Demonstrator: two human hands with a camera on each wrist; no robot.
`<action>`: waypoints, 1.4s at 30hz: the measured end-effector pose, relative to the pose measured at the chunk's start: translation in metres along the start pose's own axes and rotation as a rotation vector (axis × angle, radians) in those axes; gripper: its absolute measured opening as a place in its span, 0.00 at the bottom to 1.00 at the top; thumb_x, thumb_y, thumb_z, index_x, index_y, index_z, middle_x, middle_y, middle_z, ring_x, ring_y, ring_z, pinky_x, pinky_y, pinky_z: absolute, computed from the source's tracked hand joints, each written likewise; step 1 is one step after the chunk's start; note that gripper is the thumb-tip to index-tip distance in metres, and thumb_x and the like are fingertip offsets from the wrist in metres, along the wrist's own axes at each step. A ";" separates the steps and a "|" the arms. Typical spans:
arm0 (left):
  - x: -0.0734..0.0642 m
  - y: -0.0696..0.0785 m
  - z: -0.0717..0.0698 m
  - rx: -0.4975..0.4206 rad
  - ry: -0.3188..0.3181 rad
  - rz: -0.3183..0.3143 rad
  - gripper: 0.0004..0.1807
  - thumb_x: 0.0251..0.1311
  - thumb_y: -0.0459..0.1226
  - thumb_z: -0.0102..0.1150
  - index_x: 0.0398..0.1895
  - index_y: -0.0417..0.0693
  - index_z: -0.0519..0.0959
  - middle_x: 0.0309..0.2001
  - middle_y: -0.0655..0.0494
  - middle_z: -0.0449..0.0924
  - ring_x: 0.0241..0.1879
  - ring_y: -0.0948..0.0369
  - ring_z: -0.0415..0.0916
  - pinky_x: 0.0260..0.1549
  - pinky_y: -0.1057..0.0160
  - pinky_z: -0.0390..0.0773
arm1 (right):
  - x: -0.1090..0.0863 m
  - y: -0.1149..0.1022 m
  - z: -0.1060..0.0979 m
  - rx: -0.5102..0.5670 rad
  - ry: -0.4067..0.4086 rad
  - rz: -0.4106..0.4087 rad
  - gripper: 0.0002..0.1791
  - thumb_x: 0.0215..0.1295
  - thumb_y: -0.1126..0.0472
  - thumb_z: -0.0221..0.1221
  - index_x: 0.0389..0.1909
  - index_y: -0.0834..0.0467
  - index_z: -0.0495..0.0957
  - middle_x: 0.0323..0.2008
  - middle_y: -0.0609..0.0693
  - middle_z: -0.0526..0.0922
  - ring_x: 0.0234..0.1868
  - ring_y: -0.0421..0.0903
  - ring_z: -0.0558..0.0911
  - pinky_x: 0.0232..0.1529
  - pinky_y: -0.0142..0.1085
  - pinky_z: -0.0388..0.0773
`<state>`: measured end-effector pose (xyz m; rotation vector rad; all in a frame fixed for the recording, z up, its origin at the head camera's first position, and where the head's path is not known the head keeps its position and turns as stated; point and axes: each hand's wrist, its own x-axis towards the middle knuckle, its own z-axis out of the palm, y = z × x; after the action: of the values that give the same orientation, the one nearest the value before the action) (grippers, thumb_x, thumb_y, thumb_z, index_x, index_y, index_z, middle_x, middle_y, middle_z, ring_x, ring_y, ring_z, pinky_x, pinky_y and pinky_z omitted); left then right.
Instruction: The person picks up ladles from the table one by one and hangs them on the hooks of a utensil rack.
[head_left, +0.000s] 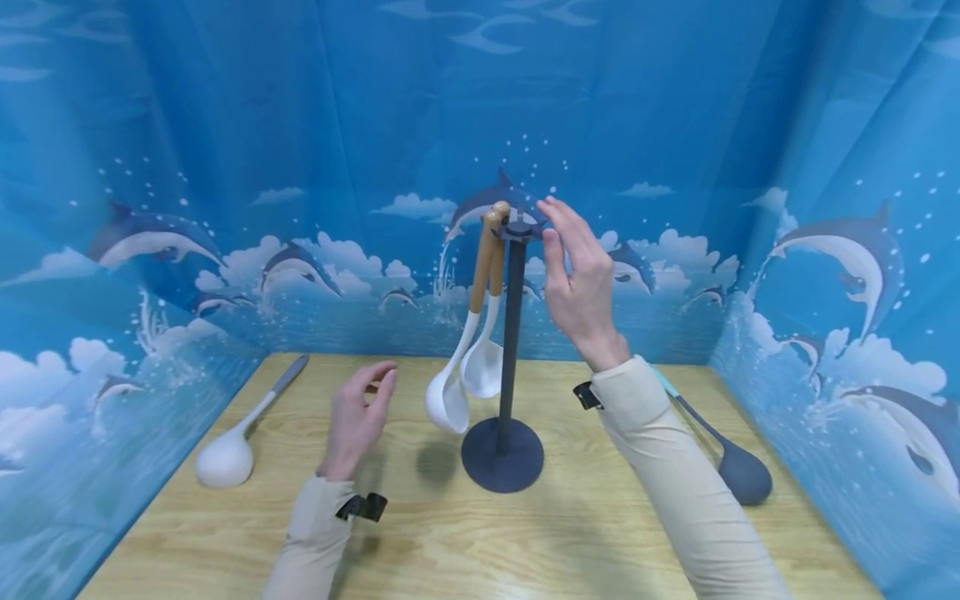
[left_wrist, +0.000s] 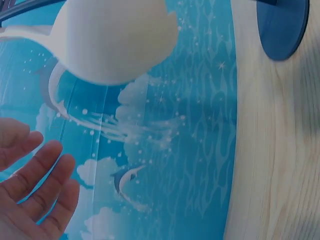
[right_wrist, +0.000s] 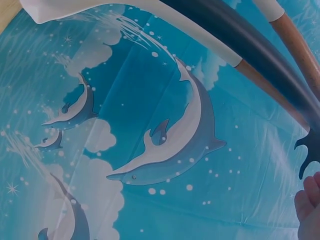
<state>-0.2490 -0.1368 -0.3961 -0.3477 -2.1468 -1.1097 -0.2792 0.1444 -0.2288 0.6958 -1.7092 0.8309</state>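
A black utensil stand [head_left: 512, 333] with a round base rises from the table, hooks at its top [head_left: 519, 228]. On its left side hang a white ladle [head_left: 447, 402] with a wooden handle and, just behind, a second white wooden-handled utensil [head_left: 482, 368] with a rounded bowl. My right hand [head_left: 581, 283] is raised beside the stand's top, fingers extended and holding nothing; the right wrist view catches its fingertips [right_wrist: 309, 197] close to a hook. Lower down, left of the ladle, my left hand [head_left: 358, 417] hovers over the table with loosely bent, parted fingers [left_wrist: 47, 185] and nothing in them.
A white ladle with a grey handle [head_left: 227, 458] lies at the table's left side. On the right, a dark grey ladle with a mint-green handle [head_left: 742, 471] lies partly behind my right sleeve. Blue dolphin-print curtains [head_left: 420, 100] enclose the wooden table [head_left: 420, 542] at the back and sides.
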 end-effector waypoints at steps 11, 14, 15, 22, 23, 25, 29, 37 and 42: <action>0.003 -0.010 -0.013 0.098 -0.001 -0.059 0.11 0.68 0.35 0.57 0.49 0.41 0.82 0.42 0.45 0.85 0.39 0.53 0.82 0.37 0.56 0.82 | -0.005 -0.003 0.001 -0.020 0.061 0.048 0.18 0.76 0.60 0.50 0.60 0.60 0.77 0.61 0.58 0.78 0.64 0.52 0.76 0.65 0.44 0.72; 0.004 -0.011 -0.015 0.110 -0.002 -0.054 0.12 0.68 0.35 0.57 0.49 0.40 0.82 0.42 0.44 0.85 0.39 0.52 0.82 0.37 0.53 0.82 | -0.007 -0.001 0.001 -0.009 0.091 0.051 0.17 0.75 0.60 0.51 0.58 0.60 0.79 0.61 0.58 0.78 0.63 0.53 0.77 0.64 0.46 0.74; 0.005 -0.012 -0.015 0.112 -0.002 -0.053 0.12 0.68 0.35 0.57 0.49 0.39 0.82 0.42 0.43 0.85 0.39 0.51 0.82 0.37 0.52 0.83 | -0.007 -0.001 0.000 -0.007 0.099 0.056 0.17 0.75 0.60 0.50 0.59 0.60 0.79 0.61 0.57 0.78 0.63 0.52 0.77 0.62 0.47 0.75; 0.006 -0.014 -0.016 0.120 -0.018 -0.057 0.13 0.68 0.35 0.57 0.51 0.38 0.82 0.42 0.41 0.85 0.39 0.49 0.82 0.38 0.51 0.83 | -0.023 0.010 -0.004 0.002 0.120 0.111 0.19 0.77 0.60 0.47 0.63 0.60 0.75 0.61 0.54 0.79 0.61 0.51 0.79 0.64 0.44 0.74; 0.006 -0.014 -0.016 0.122 -0.022 -0.057 0.13 0.68 0.35 0.57 0.51 0.38 0.82 0.42 0.41 0.85 0.39 0.49 0.82 0.38 0.50 0.83 | -0.026 0.011 -0.005 0.000 0.117 0.122 0.20 0.77 0.60 0.47 0.63 0.59 0.75 0.61 0.54 0.79 0.61 0.51 0.79 0.63 0.44 0.74; 0.005 -0.015 -0.017 0.128 -0.030 -0.061 0.14 0.68 0.35 0.57 0.51 0.38 0.81 0.42 0.41 0.85 0.40 0.49 0.82 0.38 0.50 0.83 | -0.032 0.013 -0.007 -0.010 0.107 0.138 0.20 0.77 0.61 0.46 0.64 0.59 0.74 0.61 0.53 0.79 0.60 0.52 0.79 0.62 0.44 0.75; 0.006 -0.017 -0.019 0.142 -0.041 -0.081 0.15 0.69 0.36 0.55 0.53 0.38 0.81 0.43 0.41 0.85 0.41 0.48 0.82 0.40 0.49 0.82 | -0.042 0.016 -0.010 -0.032 0.073 0.163 0.20 0.78 0.59 0.45 0.64 0.58 0.74 0.62 0.54 0.79 0.60 0.52 0.79 0.62 0.45 0.75; 0.007 -0.022 -0.029 0.188 -0.033 -0.100 0.15 0.70 0.38 0.55 0.54 0.40 0.80 0.44 0.41 0.85 0.43 0.47 0.82 0.42 0.47 0.81 | -0.071 0.020 -0.008 -0.055 0.001 0.222 0.21 0.79 0.57 0.43 0.66 0.57 0.73 0.63 0.53 0.77 0.64 0.49 0.76 0.65 0.46 0.73; 0.007 -0.024 -0.029 0.202 -0.053 -0.098 0.15 0.69 0.37 0.56 0.55 0.40 0.80 0.45 0.41 0.85 0.44 0.47 0.82 0.42 0.47 0.81 | -0.095 0.026 -0.005 -0.065 -0.033 0.272 0.21 0.78 0.58 0.43 0.66 0.56 0.73 0.63 0.55 0.77 0.65 0.50 0.76 0.64 0.48 0.73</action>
<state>-0.2532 -0.1747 -0.3941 -0.1830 -2.3208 -0.9352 -0.2718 0.1685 -0.3240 0.4402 -1.8791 0.9499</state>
